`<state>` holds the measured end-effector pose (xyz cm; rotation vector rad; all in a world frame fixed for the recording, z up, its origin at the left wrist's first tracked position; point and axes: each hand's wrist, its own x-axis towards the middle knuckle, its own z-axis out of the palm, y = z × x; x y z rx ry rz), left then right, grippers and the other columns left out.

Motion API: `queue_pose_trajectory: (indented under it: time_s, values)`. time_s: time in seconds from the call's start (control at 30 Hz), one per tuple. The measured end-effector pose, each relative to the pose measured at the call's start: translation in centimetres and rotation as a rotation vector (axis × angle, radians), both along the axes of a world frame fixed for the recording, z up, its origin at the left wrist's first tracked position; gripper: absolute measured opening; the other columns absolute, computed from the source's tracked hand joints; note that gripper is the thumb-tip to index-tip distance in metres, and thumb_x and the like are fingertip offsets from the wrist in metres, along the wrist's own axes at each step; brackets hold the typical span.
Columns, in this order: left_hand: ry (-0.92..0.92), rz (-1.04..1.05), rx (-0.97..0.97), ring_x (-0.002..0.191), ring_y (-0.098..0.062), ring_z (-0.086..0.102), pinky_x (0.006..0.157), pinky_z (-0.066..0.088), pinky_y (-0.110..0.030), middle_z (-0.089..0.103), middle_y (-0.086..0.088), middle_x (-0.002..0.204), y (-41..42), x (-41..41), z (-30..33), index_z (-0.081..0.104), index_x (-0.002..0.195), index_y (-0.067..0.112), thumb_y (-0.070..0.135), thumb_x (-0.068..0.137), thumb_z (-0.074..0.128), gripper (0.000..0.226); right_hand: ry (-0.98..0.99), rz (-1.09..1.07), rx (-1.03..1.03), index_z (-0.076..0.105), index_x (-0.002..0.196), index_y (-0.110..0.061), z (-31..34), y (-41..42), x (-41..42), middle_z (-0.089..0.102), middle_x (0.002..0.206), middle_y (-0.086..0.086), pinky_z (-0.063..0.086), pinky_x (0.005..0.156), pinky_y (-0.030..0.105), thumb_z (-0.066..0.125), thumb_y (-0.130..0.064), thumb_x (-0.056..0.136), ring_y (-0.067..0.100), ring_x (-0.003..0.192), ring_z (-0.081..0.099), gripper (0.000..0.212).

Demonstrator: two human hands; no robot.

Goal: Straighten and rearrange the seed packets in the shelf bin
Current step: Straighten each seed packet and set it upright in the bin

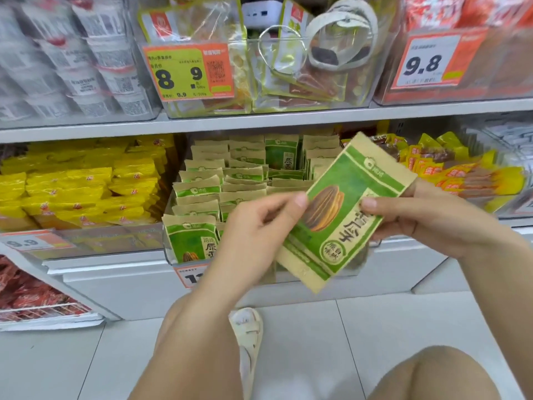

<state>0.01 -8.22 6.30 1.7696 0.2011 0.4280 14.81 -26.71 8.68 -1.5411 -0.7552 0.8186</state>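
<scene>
A green and tan seed packet with a sunflower seed picture is held tilted in front of the shelf, its top corner pointing up and right. My left hand pinches its left edge with the thumb on the front. My right hand grips its right edge, thumb on the front. Behind it, the clear shelf bin on the lower shelf holds several rows of matching packets, mostly upright, some leaning. The packet hides the bin's front right part.
Yellow snack bags fill the bin to the left, yellow and orange bags the one to the right. Price tags hang on the upper shelf bins. My knee and shoe are over the white floor tiles.
</scene>
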Motion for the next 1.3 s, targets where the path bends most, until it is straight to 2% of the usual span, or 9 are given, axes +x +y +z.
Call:
queue_pose_trajectory:
  time_s: [0.17, 0.33, 0.43, 0.53, 0.6, 0.7, 1.03, 1.13, 1.3]
  values:
    - [0.228, 0.233, 0.772, 0.12, -0.016, 0.057, 0.091, 0.046, -0.034, 0.066, 0.003, 0.125, 4.3, 4.8, 0.5, 0.062, 0.13, 0.022, 0.047, 0.103, 0.034, 0.046, -0.124, -0.27, 0.2, 0.079, 0.08, -0.015, 2.2, 0.1, 3.3, 0.076, 0.092, 0.006, 0.058, 0.076, 0.029, 0.081, -0.039, 0.058, 0.019, 0.086, 0.073, 0.033]
    - [0.495, 0.012, 1.052, 0.147, -0.024, 0.024, 0.121, 0.015, -0.045, 0.035, -0.003, 0.157, 7.3, 9.4, -0.5, 0.041, 0.148, 0.021, 0.064, 0.098, 0.024, 0.068, -0.458, -0.495, 0.3, 0.078, 0.078, -0.032, 2.3, 3.2, 5.0, 0.074, 0.084, -0.018, 0.056, 0.081, 0.022, 0.07, -0.028, 0.078, 0.002, 0.083, 0.07, 0.009]
    - [0.567, -0.039, 1.052, 0.147, -0.023, 0.023, 0.121, 0.013, -0.046, 0.032, -0.003, 0.159, 7.9, 10.1, -1.4, 0.039, 0.15, 0.023, 0.069, 0.095, 0.016, 0.075, -0.743, -0.517, 0.271, 0.074, 0.096, -0.033, 1.1, 5.5, 5.6, 0.07, 0.086, -0.031, 0.051, 0.079, 0.02, 0.068, -0.024, 0.088, -0.007, 0.083, 0.061, 0.014]
    - [0.563, -0.035, 1.068, 0.147, -0.023, 0.023, 0.121, 0.01, -0.045, 0.033, -0.002, 0.158, 7.8, 9.9, -1.9, 0.039, 0.15, 0.025, 0.068, 0.096, 0.013, 0.073, -0.918, -0.522, 0.215, 0.076, 0.096, -0.023, -0.5, 7.3, 6.5, 0.07, 0.077, -0.01, 0.044, 0.067, 0.028, 0.065, -0.027, 0.09, -0.001, 0.074, 0.052, 0.013]
    - [0.58, -0.047, 1.069, 0.147, -0.023, 0.023, 0.121, 0.009, -0.044, 0.033, -0.003, 0.157, 7.8, 9.8, -1.9, 0.038, 0.15, 0.026, 0.067, 0.096, 0.013, 0.072, -1.033, -0.472, 0.184, 0.074, 0.099, -0.02, -1.4, 8.3, 7.1, 0.061, 0.068, -0.021, 0.04, 0.065, 0.019, 0.065, -0.024, 0.091, -0.007, 0.069, 0.049, 0.013]
    - [0.582, -0.056, 1.074, 0.144, -0.023, 0.027, 0.121, 0.012, -0.044, 0.037, -0.003, 0.154, 7.9, 9.8, -2.0, 0.041, 0.148, 0.028, 0.067, 0.096, 0.012, 0.072, -1.133, -0.415, 0.123, 0.074, 0.103, -0.008, -2.7, 9.5, 8.1, 0.063, 0.087, -0.019, 0.039, 0.074, 0.006, 0.065, -0.015, 0.091, -0.011, 0.08, 0.057, 0.016]
    - [0.567, -0.063, 1.072, 0.14, -0.023, 0.032, 0.119, 0.013, -0.044, 0.043, -0.001, 0.149, 7.9, 9.9, -2.3, 0.049, 0.143, 0.034, 0.067, 0.097, 0.011, 0.068, -1.37, -0.079, -0.46, 0.072, 0.112, -0.019, -3.7, 13.1, 10.0, 0.074, 0.102, 0.009, 0.052, 0.085, 0.038, 0.062, -0.027, 0.091, 0.03, 0.096, 0.066, 0.025]
    - [0.566, -0.068, 1.065, 0.14, -0.022, 0.032, 0.12, 0.012, -0.044, 0.044, -0.001, 0.148, 7.8, 9.8, -2.2, 0.051, 0.142, 0.034, 0.066, 0.097, 0.011, 0.068, -1.387, -0.157, -0.452, 0.069, 0.117, -0.017, -2.6, 13.0, 9.2, 0.071, 0.097, 0.007, 0.053, 0.082, 0.041, 0.061, -0.037, 0.091, 0.029, 0.092, 0.065, 0.034]
    - [0.565, -0.065, 1.065, 0.139, -0.022, 0.032, 0.12, 0.012, -0.044, 0.045, -0.001, 0.147, 7.7, 9.8, -2.1, 0.051, 0.141, 0.033, 0.065, 0.097, 0.011, 0.068, -1.549, -0.184, -0.353, 0.069, 0.115, -0.014, -2.2, 11.6, 7.8, 0.066, 0.097, 0.007, 0.049, 0.064, 0.037, 0.056, -0.024, 0.093, 0.034, 0.082, 0.065, 0.027]
